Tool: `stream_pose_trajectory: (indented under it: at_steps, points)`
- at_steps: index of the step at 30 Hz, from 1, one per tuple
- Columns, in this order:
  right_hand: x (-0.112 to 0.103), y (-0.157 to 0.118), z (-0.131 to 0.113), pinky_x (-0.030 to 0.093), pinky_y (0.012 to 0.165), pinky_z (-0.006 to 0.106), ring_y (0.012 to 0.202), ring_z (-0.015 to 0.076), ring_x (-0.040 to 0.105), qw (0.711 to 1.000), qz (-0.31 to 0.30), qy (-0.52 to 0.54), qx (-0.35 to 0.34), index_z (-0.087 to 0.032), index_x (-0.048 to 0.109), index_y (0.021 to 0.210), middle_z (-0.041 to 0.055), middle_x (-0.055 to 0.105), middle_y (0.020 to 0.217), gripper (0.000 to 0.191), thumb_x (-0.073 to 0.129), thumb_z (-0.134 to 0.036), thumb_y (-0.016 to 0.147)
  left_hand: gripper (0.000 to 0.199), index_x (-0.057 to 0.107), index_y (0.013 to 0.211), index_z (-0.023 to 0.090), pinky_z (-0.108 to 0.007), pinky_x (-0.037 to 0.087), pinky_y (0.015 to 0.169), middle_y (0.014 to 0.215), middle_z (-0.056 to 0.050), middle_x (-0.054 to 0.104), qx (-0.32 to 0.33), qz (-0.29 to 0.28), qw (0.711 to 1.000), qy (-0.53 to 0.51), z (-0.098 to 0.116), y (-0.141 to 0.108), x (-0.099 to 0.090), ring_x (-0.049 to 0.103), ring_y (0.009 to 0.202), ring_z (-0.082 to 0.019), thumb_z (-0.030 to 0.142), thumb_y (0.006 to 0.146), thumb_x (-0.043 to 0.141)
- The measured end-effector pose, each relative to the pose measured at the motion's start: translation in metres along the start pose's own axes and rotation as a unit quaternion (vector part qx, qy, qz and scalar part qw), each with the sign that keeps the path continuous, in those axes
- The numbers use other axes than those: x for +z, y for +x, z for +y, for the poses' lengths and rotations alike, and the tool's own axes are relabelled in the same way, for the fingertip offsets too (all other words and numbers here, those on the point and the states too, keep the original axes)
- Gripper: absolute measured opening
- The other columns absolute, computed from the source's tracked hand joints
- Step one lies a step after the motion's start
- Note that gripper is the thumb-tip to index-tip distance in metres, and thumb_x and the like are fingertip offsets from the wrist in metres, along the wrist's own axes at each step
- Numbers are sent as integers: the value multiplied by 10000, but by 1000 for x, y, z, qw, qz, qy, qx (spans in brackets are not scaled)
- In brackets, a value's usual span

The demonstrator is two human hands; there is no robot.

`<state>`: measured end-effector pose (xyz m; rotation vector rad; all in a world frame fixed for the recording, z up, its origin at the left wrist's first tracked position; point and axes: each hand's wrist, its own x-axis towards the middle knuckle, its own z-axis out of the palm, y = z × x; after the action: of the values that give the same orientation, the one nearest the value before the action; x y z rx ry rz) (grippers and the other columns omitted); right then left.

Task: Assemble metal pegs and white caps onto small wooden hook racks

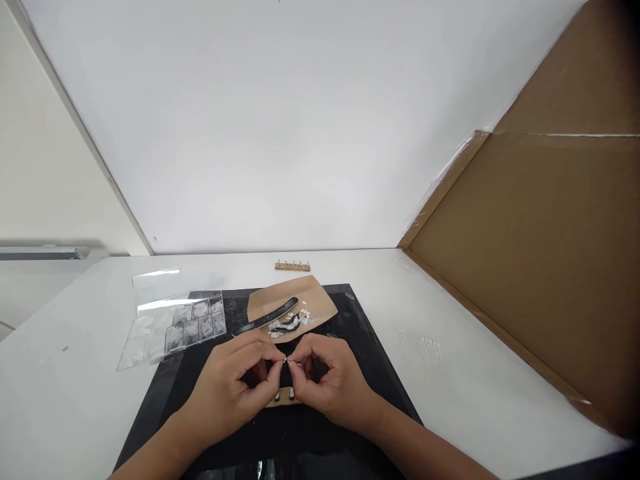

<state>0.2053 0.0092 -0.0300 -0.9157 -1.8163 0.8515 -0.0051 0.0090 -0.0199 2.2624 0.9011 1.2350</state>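
My left hand [233, 377] and my right hand [327, 380] meet over the black mat [295, 437]. Each is closed in a pinch, thumb against forefinger. Between the fingertips is a tiny, shiny piece [286, 361], too small to name and mostly covered. Just beneath the hands lies a wooden strip [284, 398] with small dark, glossy pieces standing on it; my fingers hide part of it. Behind them a curved black nail file [270, 316] rests across a sheet of brown paper [313, 293], beside white flakes [305, 316] and a crumpled black-and-white scrap [286, 325].
To the left, a clear compartment box [193, 327] with its lid raised holds pale nail-tip-like pieces. A second wooden strip with small pegs [293, 267] sits at the back of the white table [445, 373]. Cardboard [540, 253] walls the right side.
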Motion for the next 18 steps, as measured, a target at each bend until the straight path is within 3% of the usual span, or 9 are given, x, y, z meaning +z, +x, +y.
stream_pose_trajectory:
  at_steps: [18]
  points:
    - [2,-3,-7,410,499,190,514,77,512,999,26,-30,-17,-207,550,702,-42,569,629,166,652,-171,828,149,732,1053,185,-196,553,644,929,-41,720,24,-20,998,50,4,-1,-2,666,724,-98,101,960,652]
